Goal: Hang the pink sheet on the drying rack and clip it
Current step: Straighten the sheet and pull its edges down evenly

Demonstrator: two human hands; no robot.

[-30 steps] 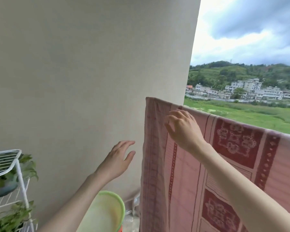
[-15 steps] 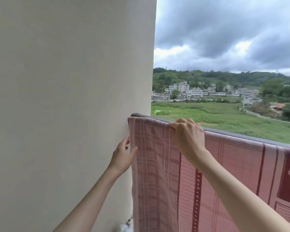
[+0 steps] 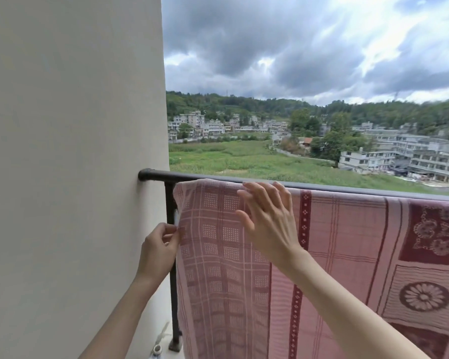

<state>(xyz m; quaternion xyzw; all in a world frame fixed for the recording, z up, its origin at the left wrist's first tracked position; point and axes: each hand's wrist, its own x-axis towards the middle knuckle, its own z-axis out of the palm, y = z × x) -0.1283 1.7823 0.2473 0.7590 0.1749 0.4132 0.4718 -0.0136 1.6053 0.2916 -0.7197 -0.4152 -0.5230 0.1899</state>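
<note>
The pink sheet [image 3: 347, 244], patterned in dark red, hangs draped over a dark metal rail [image 3: 156, 174] that runs right from the wall. My left hand [image 3: 158, 251] pinches the sheet's left edge a little below the rail, beside the dark post. My right hand [image 3: 268, 220] is spread with fingers apart, just in front of the sheet near its top edge, holding nothing. No clip is visible.
A plain beige wall [image 3: 70, 164] fills the left half. The rail's vertical post [image 3: 172, 268] stands against it, with a small white object at its foot [image 3: 157, 345]. Beyond the rail lie fields, buildings and a cloudy sky.
My right hand has let go of the sheet's top and opened. My left hand has taken the sheet's left edge. The view has shifted, showing the bare rail end at the wall.
</note>
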